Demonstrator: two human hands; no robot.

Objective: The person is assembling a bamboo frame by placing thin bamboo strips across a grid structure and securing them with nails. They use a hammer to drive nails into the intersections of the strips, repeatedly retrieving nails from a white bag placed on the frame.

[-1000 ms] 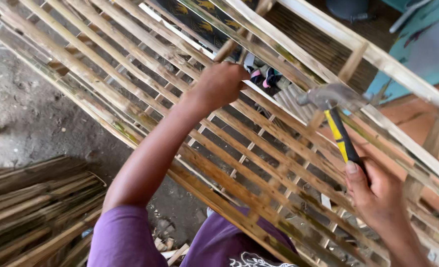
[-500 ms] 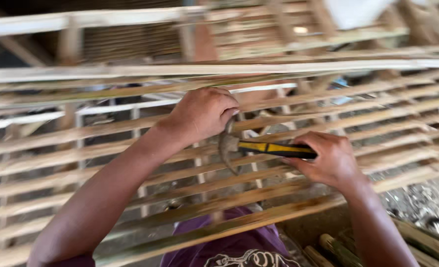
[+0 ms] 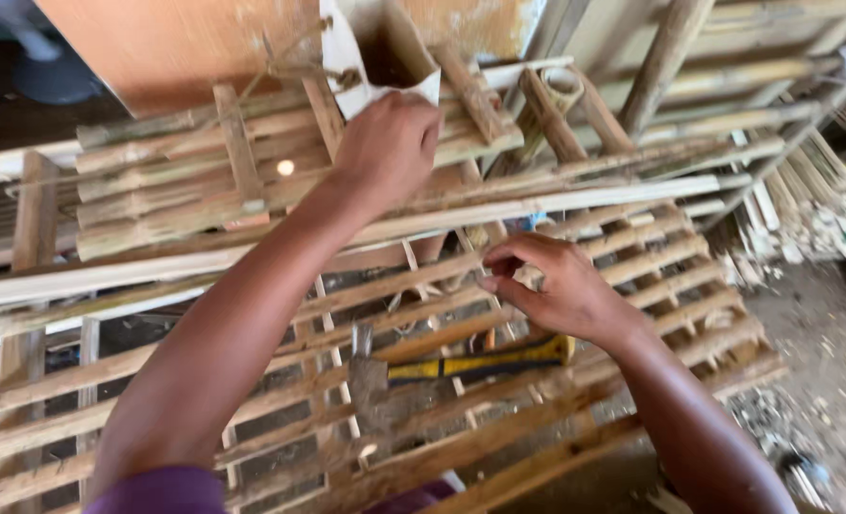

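Loose bamboo strips piled at right, orange board behind, dusty ground

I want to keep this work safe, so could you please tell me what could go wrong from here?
1. The hammer lies loose across the slats of the bamboo frame, held by neither hand; it might slip through a gap.
2. The left hand reaches up to the white container perched on stacked bamboo, which could tip.
3. The right hand pinches near rough slat edges; splinters seem possible.

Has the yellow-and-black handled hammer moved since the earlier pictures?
Yes. The yellow-and-black handled hammer left the right hand and now lies on the bamboo slat frame, below that hand.
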